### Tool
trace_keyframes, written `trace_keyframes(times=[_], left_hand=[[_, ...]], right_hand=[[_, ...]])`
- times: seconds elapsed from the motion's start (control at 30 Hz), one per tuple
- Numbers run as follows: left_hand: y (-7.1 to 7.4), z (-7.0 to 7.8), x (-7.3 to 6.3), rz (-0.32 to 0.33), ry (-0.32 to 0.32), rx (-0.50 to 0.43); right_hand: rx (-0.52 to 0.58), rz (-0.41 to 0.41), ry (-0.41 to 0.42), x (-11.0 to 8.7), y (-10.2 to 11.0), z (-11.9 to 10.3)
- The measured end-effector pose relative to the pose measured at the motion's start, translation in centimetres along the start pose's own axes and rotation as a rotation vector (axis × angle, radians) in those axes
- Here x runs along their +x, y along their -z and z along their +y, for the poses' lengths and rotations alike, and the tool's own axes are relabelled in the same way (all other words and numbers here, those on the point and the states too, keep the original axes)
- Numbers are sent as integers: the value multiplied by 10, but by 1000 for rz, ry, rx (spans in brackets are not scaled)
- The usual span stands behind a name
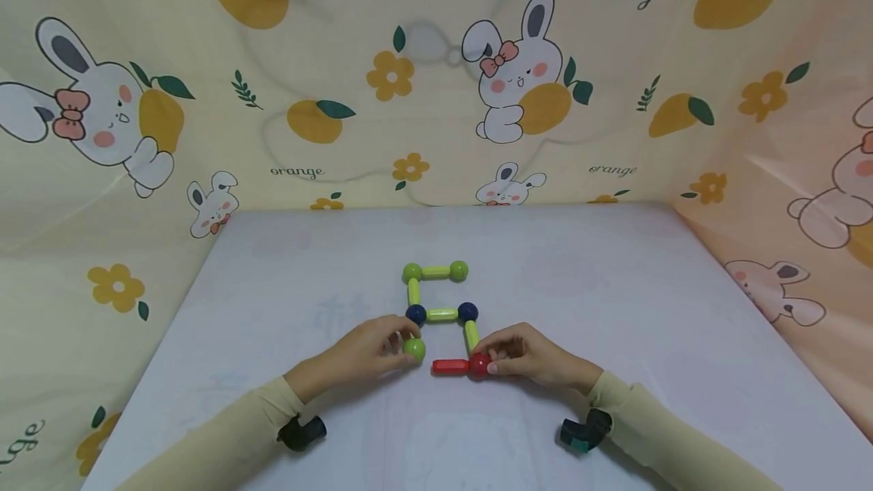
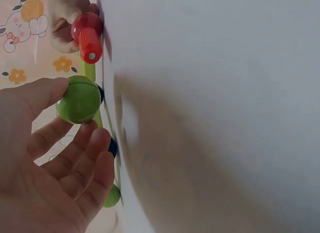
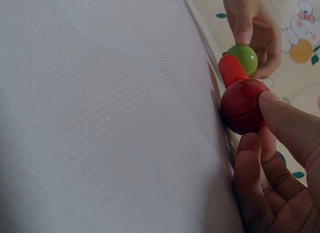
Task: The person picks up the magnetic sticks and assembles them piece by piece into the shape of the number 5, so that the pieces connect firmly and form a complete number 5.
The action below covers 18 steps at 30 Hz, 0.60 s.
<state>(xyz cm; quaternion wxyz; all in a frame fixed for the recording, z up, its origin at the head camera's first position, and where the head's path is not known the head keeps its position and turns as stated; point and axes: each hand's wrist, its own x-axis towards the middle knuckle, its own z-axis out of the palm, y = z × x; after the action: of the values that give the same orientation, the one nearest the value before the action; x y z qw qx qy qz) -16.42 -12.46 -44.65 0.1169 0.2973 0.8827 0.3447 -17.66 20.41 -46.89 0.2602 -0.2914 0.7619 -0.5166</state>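
My left hand [image 1: 364, 347] pinches a green ball [image 2: 79, 99] between thumb and fingers, low over the table and left of the red rod's free end. With thumb and fingertips, my right hand [image 1: 535, 358] holds a red ball [image 3: 245, 106]. A red rod [image 1: 450, 367] sticks out from that ball toward the left hand. From the red ball a yellow-green rod [image 1: 471, 335] runs up to a dark blue ball [image 1: 467, 312]. Another yellow-green rod [image 1: 442, 314] links it to a second dark blue ball [image 1: 416, 314], right by the left fingers.
Beyond the left blue ball, an upright yellow-green rod [image 1: 413, 292] leads to a green corner ball [image 1: 412, 273]; a further rod [image 1: 436, 272] joins it to another green ball [image 1: 459, 271]. Everything lies on a white table [image 1: 286, 248] backed by a patterned cloth [image 1: 436, 112].
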Motion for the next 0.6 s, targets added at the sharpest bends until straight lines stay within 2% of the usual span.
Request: trace_keyframes(times=[0.6], left_hand=[[-5,4,-3,-70,32,12]], right_hand=[[9,-6,31,1,0,4]])
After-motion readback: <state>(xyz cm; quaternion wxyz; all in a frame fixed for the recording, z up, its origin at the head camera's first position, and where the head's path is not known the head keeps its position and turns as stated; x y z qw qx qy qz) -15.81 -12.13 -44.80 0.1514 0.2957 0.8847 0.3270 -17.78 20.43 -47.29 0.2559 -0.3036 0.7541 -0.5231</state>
